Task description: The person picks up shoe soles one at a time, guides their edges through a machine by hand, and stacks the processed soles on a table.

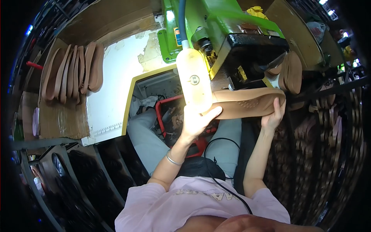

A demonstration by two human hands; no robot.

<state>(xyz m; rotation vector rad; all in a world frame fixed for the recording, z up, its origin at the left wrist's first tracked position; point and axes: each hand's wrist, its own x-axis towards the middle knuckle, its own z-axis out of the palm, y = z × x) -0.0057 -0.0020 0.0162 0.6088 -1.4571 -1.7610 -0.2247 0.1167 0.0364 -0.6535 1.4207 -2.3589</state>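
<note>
A tan-brown shoe sole lies sideways in front of the green machine, held between both hands. My left hand is closed on its left end, thumb on the near face; the lamp hides part of the fingers. My right hand grips the right end, its fingers reaching up over the near face. Above the left hand hangs a bright, long lamp, which covers the sole's left end. The sole is close to the black front part of the green machine.
Several similar soles stand in a cardboard box on the left of the white table. More soles sit right of the machine. A red bin with scraps is between the knees. Racks flank both sides.
</note>
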